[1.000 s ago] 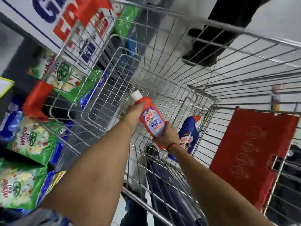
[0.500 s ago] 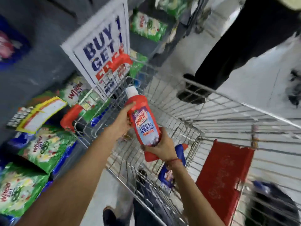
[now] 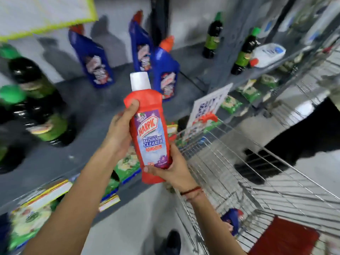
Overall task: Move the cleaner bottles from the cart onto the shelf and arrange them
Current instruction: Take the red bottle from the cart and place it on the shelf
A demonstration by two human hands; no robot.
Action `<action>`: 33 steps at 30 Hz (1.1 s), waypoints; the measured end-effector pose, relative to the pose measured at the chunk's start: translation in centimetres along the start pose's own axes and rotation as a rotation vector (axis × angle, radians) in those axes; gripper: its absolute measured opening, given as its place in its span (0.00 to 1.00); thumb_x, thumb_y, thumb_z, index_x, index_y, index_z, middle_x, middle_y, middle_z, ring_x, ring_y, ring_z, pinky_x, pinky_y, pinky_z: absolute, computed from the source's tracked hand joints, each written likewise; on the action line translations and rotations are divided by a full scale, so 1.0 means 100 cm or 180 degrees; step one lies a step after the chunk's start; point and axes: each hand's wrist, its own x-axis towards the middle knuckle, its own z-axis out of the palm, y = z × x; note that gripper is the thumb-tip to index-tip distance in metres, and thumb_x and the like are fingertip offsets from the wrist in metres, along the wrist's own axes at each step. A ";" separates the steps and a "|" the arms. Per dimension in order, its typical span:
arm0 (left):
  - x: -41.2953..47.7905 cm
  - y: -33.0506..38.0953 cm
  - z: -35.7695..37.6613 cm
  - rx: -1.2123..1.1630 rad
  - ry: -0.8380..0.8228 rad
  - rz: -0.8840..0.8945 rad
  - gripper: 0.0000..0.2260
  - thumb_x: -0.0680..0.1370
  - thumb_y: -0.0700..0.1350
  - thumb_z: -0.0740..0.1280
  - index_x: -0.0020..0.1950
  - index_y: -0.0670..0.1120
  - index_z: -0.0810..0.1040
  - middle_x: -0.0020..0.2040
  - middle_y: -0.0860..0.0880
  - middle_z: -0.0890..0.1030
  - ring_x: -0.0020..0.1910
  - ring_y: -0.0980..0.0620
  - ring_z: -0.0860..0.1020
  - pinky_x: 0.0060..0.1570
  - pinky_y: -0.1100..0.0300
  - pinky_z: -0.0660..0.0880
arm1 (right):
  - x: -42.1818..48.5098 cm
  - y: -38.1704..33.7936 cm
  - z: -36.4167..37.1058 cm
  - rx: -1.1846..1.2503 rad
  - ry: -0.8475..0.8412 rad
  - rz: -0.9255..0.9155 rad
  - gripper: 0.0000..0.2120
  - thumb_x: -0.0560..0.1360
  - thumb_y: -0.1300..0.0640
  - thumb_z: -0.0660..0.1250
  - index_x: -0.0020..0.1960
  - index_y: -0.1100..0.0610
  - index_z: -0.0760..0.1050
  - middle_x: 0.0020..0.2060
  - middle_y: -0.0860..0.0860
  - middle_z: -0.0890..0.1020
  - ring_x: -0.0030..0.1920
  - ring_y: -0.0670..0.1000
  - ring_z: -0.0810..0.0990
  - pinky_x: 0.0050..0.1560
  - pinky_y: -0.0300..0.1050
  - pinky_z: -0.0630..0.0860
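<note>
Now both hands [image 3: 117, 137] [image 3: 174, 170] clamped on red bottle [image 3: 150, 129], above bare shelf [image 3: 95, 107] front.

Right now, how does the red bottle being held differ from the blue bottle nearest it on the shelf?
The red bottle has a white cap and is held in both hands; the blue bottle has an orange cap and stands on the shelf. Both carry front labels.

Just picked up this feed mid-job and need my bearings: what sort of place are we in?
Most likely a supermarket aisle being restocked. Grey shelving carries rows of blue cleaner bottles and green-capped dark bottles, a wire shopping cart stands alongside, and a "BUY" promo sign hangs at the shelf edge.
</note>
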 end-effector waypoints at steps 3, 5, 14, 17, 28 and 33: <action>-0.041 0.033 -0.062 -0.0060 0.0271 0.0529 0.13 0.66 0.57 0.66 0.35 0.50 0.84 0.33 0.54 0.86 0.33 0.58 0.82 0.35 0.66 0.79 | -0.003 -0.024 0.061 -0.0156 -0.0523 -0.0192 0.30 0.58 0.54 0.80 0.56 0.46 0.71 0.52 0.44 0.83 0.53 0.45 0.81 0.57 0.46 0.78; -0.067 0.048 -0.099 -0.0019 0.0470 0.0755 0.12 0.68 0.55 0.66 0.38 0.50 0.84 0.35 0.54 0.86 0.35 0.58 0.82 0.37 0.65 0.79 | -0.005 -0.037 0.098 -0.0246 -0.0950 -0.0210 0.27 0.60 0.54 0.79 0.55 0.44 0.72 0.53 0.44 0.82 0.53 0.43 0.81 0.59 0.45 0.77; -0.182 0.094 -0.259 0.0588 0.1211 0.1743 0.04 0.74 0.47 0.64 0.48 0.50 0.76 0.37 0.61 0.84 0.37 0.65 0.79 0.37 0.71 0.75 | -0.023 -0.080 0.288 -0.0801 -0.1988 -0.0688 0.25 0.60 0.52 0.79 0.54 0.53 0.77 0.52 0.52 0.85 0.53 0.49 0.82 0.60 0.51 0.76; -0.198 0.106 -0.305 0.0725 0.1337 0.1789 0.04 0.74 0.48 0.65 0.48 0.51 0.76 0.38 0.58 0.84 0.39 0.63 0.79 0.41 0.69 0.76 | -0.019 -0.094 0.336 -0.0885 -0.2021 -0.0930 0.26 0.59 0.53 0.80 0.55 0.53 0.77 0.52 0.53 0.85 0.52 0.48 0.82 0.59 0.48 0.77; -0.196 0.125 -0.423 0.0829 0.1350 0.1687 0.14 0.72 0.53 0.67 0.57 0.54 0.75 0.52 0.56 0.84 0.55 0.54 0.80 0.51 0.62 0.77 | 0.013 -0.104 0.469 -0.1273 -0.1919 -0.1002 0.30 0.57 0.52 0.80 0.56 0.57 0.77 0.54 0.57 0.84 0.55 0.55 0.81 0.58 0.51 0.78; -0.188 0.119 -0.448 0.0698 0.1431 0.1670 0.11 0.75 0.48 0.64 0.56 0.51 0.75 0.50 0.56 0.85 0.54 0.55 0.81 0.51 0.63 0.78 | 0.025 -0.094 0.493 -0.1265 -0.1927 -0.0960 0.31 0.57 0.54 0.80 0.57 0.58 0.76 0.55 0.57 0.83 0.55 0.56 0.81 0.60 0.52 0.77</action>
